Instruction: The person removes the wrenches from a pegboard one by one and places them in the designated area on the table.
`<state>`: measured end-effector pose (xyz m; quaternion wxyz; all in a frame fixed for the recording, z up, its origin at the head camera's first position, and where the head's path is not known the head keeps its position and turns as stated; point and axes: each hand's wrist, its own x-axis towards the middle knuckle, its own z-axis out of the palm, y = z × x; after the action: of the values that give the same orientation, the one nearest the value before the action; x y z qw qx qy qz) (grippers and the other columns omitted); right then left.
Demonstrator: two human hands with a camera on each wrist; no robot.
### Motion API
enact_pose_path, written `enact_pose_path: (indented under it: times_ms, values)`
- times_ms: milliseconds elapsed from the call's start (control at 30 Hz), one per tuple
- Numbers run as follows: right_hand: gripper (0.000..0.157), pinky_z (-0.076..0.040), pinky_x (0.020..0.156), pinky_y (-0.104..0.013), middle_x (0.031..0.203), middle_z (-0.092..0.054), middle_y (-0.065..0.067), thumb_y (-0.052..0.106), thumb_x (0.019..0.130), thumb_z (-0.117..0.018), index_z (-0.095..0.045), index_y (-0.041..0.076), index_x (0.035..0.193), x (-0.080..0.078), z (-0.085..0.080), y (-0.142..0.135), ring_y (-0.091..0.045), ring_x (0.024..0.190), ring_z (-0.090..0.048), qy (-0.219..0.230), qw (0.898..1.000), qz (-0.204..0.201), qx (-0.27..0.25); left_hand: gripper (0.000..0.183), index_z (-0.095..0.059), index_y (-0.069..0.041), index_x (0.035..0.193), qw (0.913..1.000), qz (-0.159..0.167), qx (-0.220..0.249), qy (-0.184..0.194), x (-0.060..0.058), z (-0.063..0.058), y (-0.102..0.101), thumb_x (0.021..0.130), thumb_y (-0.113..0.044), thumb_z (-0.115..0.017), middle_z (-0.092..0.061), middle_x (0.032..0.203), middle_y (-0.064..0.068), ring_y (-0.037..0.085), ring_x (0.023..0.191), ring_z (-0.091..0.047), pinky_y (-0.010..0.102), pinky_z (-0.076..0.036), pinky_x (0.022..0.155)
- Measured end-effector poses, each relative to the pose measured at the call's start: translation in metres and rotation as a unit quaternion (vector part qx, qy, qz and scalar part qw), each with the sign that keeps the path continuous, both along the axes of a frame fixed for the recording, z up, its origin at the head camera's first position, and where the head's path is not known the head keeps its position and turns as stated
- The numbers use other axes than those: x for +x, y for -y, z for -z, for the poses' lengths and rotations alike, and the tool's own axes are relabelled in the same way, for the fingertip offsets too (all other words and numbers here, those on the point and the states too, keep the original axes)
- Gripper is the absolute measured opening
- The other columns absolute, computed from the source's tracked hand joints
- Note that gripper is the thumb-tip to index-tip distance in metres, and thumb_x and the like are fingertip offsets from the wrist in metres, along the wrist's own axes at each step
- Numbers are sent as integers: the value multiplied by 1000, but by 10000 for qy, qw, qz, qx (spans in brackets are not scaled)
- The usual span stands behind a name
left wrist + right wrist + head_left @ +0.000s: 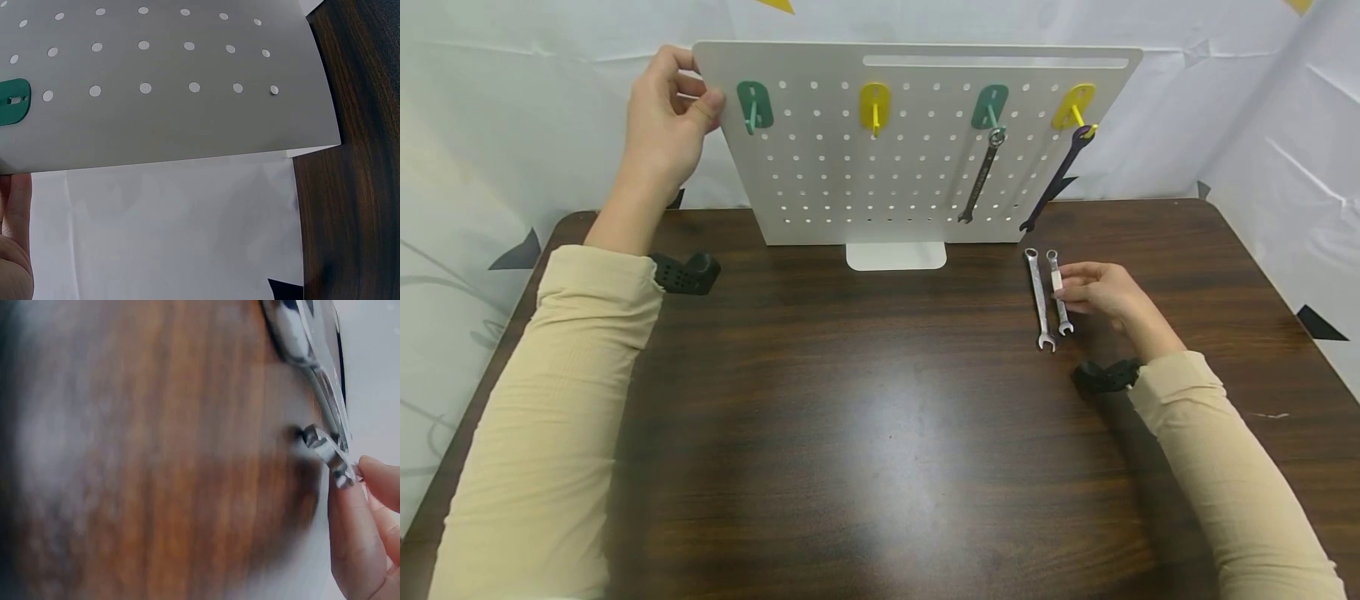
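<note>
At the upper left corner of a grey pegboard (805, 65), my left hand (664, 125) grips the board's edge between thumb and fingers. My right hand (1103, 293) pinches a small silver combination wrench (1064, 319) by its shank, low over the table. Beside it on the wood lies a longer silver wrench (1039, 302). In the right wrist view the pinched wrench's open end (328, 456) shows at the fingertips. A wrench (979, 179) hangs from the right green hook (990, 106), and a dark wrench (1060, 177) from the right yellow hook (1075, 104).
The left green hook (755, 104) and left yellow hook (875, 102) carry nothing. A white foot (896, 257) supports the board near the back of the brown wooden table (820, 375). White sheeting (1247, 100) surrounds the table behind and at the sides.
</note>
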<state>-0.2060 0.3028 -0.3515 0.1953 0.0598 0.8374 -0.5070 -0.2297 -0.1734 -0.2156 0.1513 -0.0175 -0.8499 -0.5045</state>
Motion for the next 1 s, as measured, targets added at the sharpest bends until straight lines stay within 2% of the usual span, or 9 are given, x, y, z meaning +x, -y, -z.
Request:
enact_pose_path:
  times_ms: [567, 1000]
  values:
    - [53, -57, 65, -9, 72, -56, 16, 2, 91, -60, -38, -14, 136, 0, -6, 11, 7, 66, -55, -15, 9964, 101, 837, 23, -53, -21, 119, 10000, -28, 12, 43, 0, 1, 0, 96, -20, -53, -45, 90, -17, -3, 85, -51, 23, -52, 101]
    - [54, -59, 66, -13, 74, -59, 11, -1, 89, -62, -37, -17, 134, 0, -8, 13, 4, 64, -57, 145, 9962, 174, 846, 23, -53, -21, 118, 10000, -18, 56, 66, 0, 0, 0, 96, -21, -53, -45, 90, -16, -3, 86, -51, 23, -52, 101]
